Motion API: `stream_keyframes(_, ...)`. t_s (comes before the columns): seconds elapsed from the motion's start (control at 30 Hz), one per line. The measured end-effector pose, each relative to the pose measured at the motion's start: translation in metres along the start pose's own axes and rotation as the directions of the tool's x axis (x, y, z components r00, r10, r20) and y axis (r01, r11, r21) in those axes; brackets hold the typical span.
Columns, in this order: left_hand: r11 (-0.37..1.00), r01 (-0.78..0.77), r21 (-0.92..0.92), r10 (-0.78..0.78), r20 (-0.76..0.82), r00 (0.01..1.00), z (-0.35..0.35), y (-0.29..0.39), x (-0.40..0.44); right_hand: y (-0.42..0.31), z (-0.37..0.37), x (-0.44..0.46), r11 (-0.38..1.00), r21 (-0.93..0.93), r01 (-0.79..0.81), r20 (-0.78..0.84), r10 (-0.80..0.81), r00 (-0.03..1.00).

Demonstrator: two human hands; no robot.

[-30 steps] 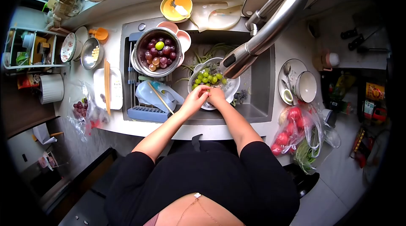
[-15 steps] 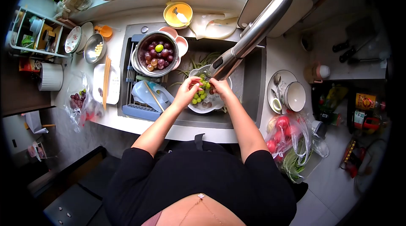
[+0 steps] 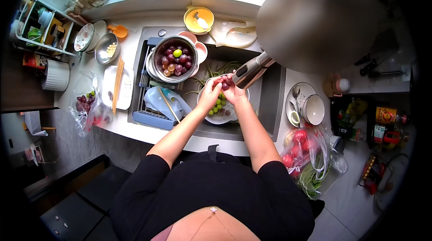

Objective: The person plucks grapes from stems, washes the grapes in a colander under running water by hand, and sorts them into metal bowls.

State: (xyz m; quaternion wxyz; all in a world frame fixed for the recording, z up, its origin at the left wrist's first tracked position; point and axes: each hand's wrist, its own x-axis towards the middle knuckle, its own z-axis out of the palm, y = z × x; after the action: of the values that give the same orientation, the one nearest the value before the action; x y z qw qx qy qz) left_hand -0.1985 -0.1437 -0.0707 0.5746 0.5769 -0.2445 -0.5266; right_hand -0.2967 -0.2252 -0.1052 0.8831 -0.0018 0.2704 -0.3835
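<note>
Over a white colander [image 3: 228, 118] in the sink, my left hand [image 3: 209, 94] and my right hand [image 3: 236, 92] come together just below the faucet head [image 3: 252, 72]. Dark red grapes [image 3: 225, 86] show between the fingers of both hands, which are closed around them. Green grapes [image 3: 216, 107] lie in the colander beneath. To the left, a metal pot [image 3: 156, 64] holds dark grapes [image 3: 178, 63] and one green grape [image 3: 177, 53]. Parts of the fingertips are hidden by the grapes.
A blue drying rack [image 3: 153, 120] stands in the sink's left side. Chopsticks [image 3: 118, 85] lie across a white tray [image 3: 129, 88]. On the right are a plate with a bowl [image 3: 313, 109] and a bag of tomatoes [image 3: 299, 144]. A yellow bowl [image 3: 191, 24] sits behind the sink.
Both hands have risen from low over the colander towards the faucet head, and dark grapes now show between them. The camera view has shifted, and a blurred patch covers the upper faucet.
</note>
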Motion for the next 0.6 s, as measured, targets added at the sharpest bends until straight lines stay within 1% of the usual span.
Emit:
stream_keyframes(0.03, 0.993, 0.094, -0.065, -0.099, -0.072, 0.993, 0.005, 0.002, 0.002, 0.0, 0.004, -0.003, 1.0, 0.029, -0.002, -0.017, 0.002, 1.0)
stream_keyframes(0.07, 0.962, 0.164, -0.22, -0.179, -0.049, 0.983, 0.008, 0.003, 0.006, 0.001, 0.003, -0.002, 0.995, -0.092, 0.041, 0.002, -0.041, 0.999)
stream_keyframes(0.13, 0.813, 0.294, -0.502, -0.322, 0.034, 0.946, 0.01, -0.004, 0.017, 0.001, 0.007, -0.003, 0.936, -0.326, 0.131, 0.052, -0.12, 0.991)
stream_keyframes(0.17, 0.722, 0.326, -0.61, -0.328, 0.112, 0.938, 0.009, -0.019, 0.027, -0.001, 0.011, -0.011, 0.853, -0.486, 0.19, 0.152, -0.132, 0.98)
stream_keyframes(0.2, 0.668, 0.359, -0.652, -0.342, 0.159, 0.926, 0.011, -0.019, 0.031, 0.002, 0.022, -0.017, 0.727, -0.63, 0.273, 0.152, -0.229, 0.961)
stream_keyframes(0.27, 0.532, 0.4, -0.746, -0.328, 0.254, 0.91, 0.018, -0.018, 0.042, -0.004, 0.022, -0.019, 0.598, -0.738, 0.312, 0.181, -0.269, 0.946)
stream_keyframes(0.33, 0.445, 0.486, -0.752, -0.476, 0.261, 0.84, 0.025, -0.008, 0.05, -0.028, 0.029, -0.029, 0.707, -0.612, 0.356, 0.198, -0.299, 0.934)
stream_keyframes(0.37, 0.429, 0.537, -0.727, -0.437, 0.353, 0.827, 0.022, -0.037, 0.067, -0.04, 0.026, -0.029, 0.758, -0.532, 0.376, 0.116, -0.375, 0.92)
stream_keyframes(0.4, 0.456, 0.532, -0.713, -0.442, 0.337, 0.831, 0.031, -0.034, 0.071, -0.056, 0.004, -0.028, 0.737, -0.572, 0.359, 0.103, -0.37, 0.923)
stream_keyframes(0.43, 0.518, 0.497, -0.696, -0.384, 0.33, 0.862, 0.042, -0.023, 0.068, -0.066, -0.008, -0.029, 0.667, -0.683, 0.297, 0.015, -0.394, 0.919)
stream_keyframes(0.47, 0.577, 0.458, -0.676, -0.323, 0.326, 0.888, 0.05, -0.012, 0.064, -0.073, -0.02, -0.03, 0.591, -0.777, 0.218, -0.07, -0.425, 0.902)
stream_keyframes(0.5, 0.581, 0.464, -0.668, -0.345, 0.315, 0.884, 0.055, -0.012, 0.064, -0.076, -0.038, -0.031, 0.331, -0.94, 0.082, -0.056, -0.387, 0.921)
stream_keyframes(0.53, 0.652, 0.457, -0.605, -0.358, 0.285, 0.889, 0.058, -0.008, 0.062, -0.074, -0.059, -0.034, 0.029, -0.998, -0.05, -0.057, -0.342, 0.938)
stream_keyframes(0.57, 0.718, 0.445, -0.535, -0.368, 0.252, 0.895, 0.061, -0.002, 0.058, -0.064, -0.075, -0.034, -0.176, -0.977, -0.125, -0.068, -0.299, 0.952)
stream_keyframes(0.6, 0.77, 0.431, -0.47, -0.346, 0.26, 0.901, 0.058, -0.003, 0.059, -0.055, -0.09, -0.032, -0.292, -0.946, -0.141, -0.088, -0.19, 0.978)
